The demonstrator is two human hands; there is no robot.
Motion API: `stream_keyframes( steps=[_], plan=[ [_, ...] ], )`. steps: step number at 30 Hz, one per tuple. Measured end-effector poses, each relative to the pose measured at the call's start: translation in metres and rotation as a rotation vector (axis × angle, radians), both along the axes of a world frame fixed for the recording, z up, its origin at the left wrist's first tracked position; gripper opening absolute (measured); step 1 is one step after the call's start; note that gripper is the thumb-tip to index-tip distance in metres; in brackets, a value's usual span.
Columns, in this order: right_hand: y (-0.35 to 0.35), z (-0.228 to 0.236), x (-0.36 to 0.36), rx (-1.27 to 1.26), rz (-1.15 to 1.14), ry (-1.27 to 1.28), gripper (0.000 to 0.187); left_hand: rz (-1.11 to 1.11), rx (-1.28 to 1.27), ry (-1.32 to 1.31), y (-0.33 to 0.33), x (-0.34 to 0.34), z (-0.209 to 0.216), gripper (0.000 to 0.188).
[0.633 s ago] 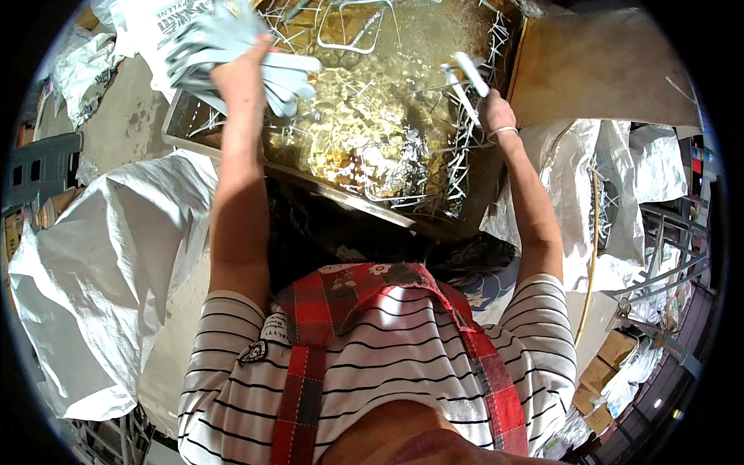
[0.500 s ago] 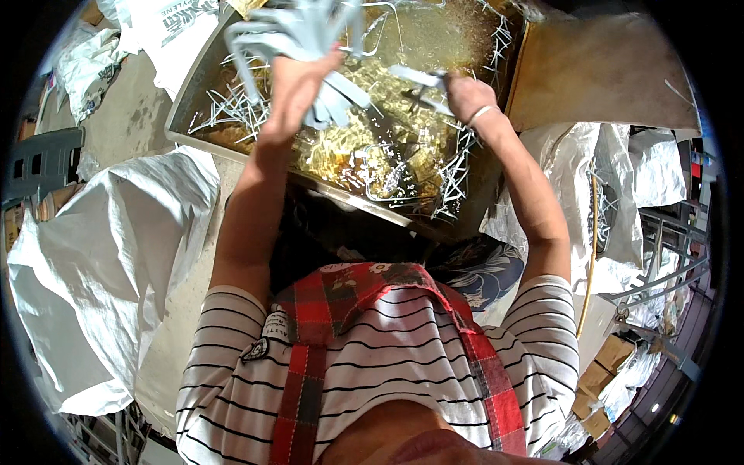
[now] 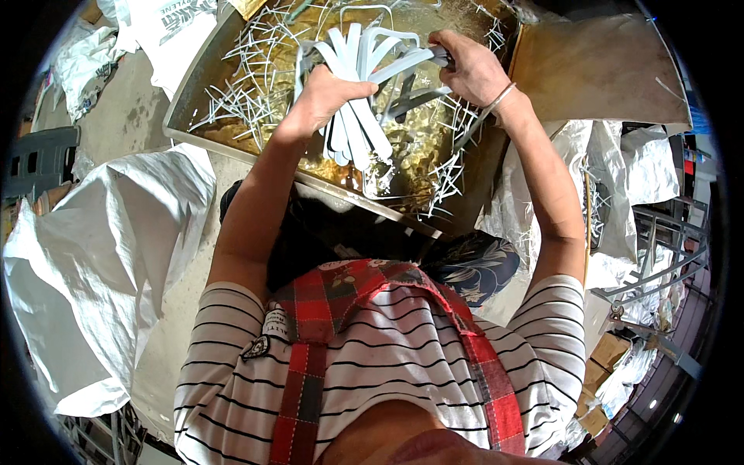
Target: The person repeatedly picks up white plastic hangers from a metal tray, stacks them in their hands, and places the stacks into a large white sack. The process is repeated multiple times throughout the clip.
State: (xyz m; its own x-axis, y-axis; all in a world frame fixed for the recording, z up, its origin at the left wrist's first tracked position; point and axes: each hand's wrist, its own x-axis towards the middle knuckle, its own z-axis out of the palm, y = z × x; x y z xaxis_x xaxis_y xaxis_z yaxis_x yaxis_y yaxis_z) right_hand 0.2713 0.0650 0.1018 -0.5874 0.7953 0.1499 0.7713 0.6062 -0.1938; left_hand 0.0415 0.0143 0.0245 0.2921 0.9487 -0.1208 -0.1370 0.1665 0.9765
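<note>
Over a large metal basin [image 3: 213, 147] of yellowish liquid, my left hand [image 3: 329, 99] is closed round a bundle of flat pale grey bent strips [image 3: 355, 139]. The strips fan out above and below the thumb. To their right, my right hand [image 3: 474, 70] is closed on a dark tool that looks like scissors [image 3: 407, 101], its handles mostly hidden by the fingers. One strip of the bundle reaches across to the right fingers. Thin white offcuts [image 3: 240, 108] lie in heaps along the basin's left side, and more offcuts [image 3: 449, 182] lie along its right side.
A large white sack [image 3: 108, 256] lies at the left, with more white bags [image 3: 182, 35] at the upper left. A brown board [image 3: 597, 74] stands at the basin's right. Beyond it are another white sack [image 3: 616, 178], metal racks and cardboard boxes [image 3: 608, 353].
My left hand has come down and slightly right with the strip bundle, which was blurred by motion. My right hand has moved up a little, and the bundle now meets it.
</note>
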Motion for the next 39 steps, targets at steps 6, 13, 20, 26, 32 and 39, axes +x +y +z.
stream_keyframes(
  steps=[6,13,20,26,32,39],
  plan=[
    [-0.001,-0.005,-0.006,-0.062,0.006,0.280,0.049,-0.078,-0.112,-0.287,0.004,0.007,-0.022,0.025],
    [0.005,-0.012,-0.010,-0.016,-0.153,0.657,0.046,0.071,0.114,-0.088,0.011,-0.002,-0.032,0.033],
    [0.004,-0.179,0.039,-0.279,-0.128,-0.226,0.019,0.401,-0.171,-0.468,0.021,-0.027,-0.002,0.026],
    [-0.014,-0.298,0.046,-0.608,0.164,-0.746,0.032,0.477,-0.155,-0.437,0.025,-0.024,-0.016,0.022],
    [-0.029,-0.280,0.040,-0.744,0.202,-0.893,0.026,0.470,-0.167,-0.293,0.030,-0.024,-0.022,0.025],
    [-0.016,-0.169,0.061,-0.718,-0.206,-0.247,0.055,0.549,-0.109,-0.245,0.022,-0.017,-0.018,0.026]
  ],
)
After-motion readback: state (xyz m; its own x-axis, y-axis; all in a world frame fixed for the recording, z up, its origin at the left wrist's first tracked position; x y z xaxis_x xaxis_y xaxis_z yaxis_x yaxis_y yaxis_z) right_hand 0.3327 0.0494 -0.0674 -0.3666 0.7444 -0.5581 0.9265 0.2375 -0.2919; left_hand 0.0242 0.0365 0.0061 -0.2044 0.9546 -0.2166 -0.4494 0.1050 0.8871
